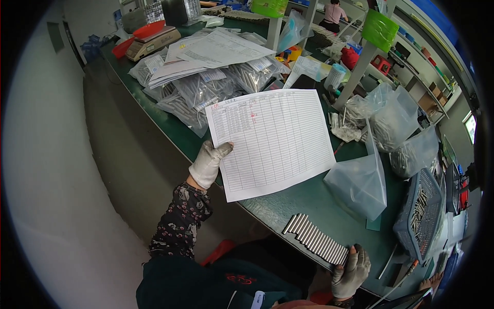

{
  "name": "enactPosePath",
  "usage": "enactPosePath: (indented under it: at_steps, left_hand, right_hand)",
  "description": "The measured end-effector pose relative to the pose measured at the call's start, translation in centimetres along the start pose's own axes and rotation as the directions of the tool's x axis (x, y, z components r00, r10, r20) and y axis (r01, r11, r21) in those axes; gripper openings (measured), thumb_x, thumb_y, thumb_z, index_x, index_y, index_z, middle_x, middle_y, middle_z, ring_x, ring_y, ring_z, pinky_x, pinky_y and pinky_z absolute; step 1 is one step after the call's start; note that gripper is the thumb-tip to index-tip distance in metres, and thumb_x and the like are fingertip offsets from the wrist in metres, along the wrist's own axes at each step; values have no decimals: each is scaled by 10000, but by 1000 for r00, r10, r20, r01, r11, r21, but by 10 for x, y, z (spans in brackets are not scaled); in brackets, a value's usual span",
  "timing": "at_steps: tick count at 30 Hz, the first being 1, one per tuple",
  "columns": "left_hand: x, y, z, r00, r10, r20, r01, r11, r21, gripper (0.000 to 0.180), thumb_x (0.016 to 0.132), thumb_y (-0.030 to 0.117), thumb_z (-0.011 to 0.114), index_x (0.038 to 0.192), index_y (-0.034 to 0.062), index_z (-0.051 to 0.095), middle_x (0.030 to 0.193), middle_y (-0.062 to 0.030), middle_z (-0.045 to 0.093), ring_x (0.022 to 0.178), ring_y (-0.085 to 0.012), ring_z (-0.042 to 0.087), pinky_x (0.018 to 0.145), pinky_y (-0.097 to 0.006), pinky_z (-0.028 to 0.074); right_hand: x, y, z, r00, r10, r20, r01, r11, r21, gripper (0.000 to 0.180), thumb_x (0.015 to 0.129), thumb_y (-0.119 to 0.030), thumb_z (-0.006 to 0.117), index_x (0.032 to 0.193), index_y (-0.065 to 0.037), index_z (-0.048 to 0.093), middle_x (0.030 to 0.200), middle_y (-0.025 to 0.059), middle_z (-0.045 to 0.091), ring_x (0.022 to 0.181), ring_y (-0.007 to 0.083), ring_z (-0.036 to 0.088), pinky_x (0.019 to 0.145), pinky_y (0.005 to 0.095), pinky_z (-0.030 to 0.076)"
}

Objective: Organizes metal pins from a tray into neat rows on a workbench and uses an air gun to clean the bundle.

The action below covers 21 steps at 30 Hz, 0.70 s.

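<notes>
A white printed table sheet (278, 144) is held up over the table edge by my left hand (207, 164), gloved in white with a soiled thumb pressed on the sheet's left margin. Low on the green table lies a slanting row of slim metal pins (316, 239), side by side and touching. At the right end of that row rests my right hand (351, 272) in a greyed glove, thumb and fingers a little apart, against the last pins. I see nothing gripped in it.
Bagged metal rods (193, 95) under loose papers (221, 49) fill the table's far left, beside a scale (153, 42). Clear plastic bags (360, 180) stand to the right, near a blue basket (418, 216) of metal pins. Another person (333, 14) sits far back.
</notes>
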<state>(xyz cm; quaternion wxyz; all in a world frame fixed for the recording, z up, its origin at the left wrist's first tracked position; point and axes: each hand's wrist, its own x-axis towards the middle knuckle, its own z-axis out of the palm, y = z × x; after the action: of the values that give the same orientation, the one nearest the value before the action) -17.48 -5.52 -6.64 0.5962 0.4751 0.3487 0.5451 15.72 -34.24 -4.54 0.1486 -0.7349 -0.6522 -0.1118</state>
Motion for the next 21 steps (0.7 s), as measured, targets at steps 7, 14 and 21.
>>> enactPosePath:
  at_steps: [7, 14, 21]
  left_hand:
    - [17, 5, 7, 997, 62, -45, -59, 996, 70, 251, 843, 112, 617, 1047, -34, 616, 963, -67, 653, 819, -129, 595, 781, -276, 459]
    - [49, 48, 8, 923, 231, -308, -89, 906, 415, 532, 826, 83, 634, 1300, -26, 418, 1117, -147, 613, 950, -182, 599, 810, -263, 471]
    - [12, 50, 25, 686, 694, 220, -344, 44, 938, 589, 787, 147, 678, 1300, 6, 425, 1268, -198, 510, 1153, -338, 512, 971, -387, 413]
  right_hand:
    - [4, -1, -1, 999, 5, -49, -4, 1000, 6, 556, 919, -469, 343, 1171, -1, 505, 1116, 230, 546, 1028, 410, 527, 867, 498, 393]
    - [-1, -3, -4, 997, 0, -77, 4, 999, 51, 583, 915, -489, 336, 1119, 20, 535, 1102, 215, 557, 1014, 384, 531, 847, 479, 400]
    - [2, 3, 1, 996, 47, -75, -42, 997, 68, 572, 904, -489, 360, 1107, 11, 548, 1098, 195, 565, 1018, 365, 536, 866, 461, 403]
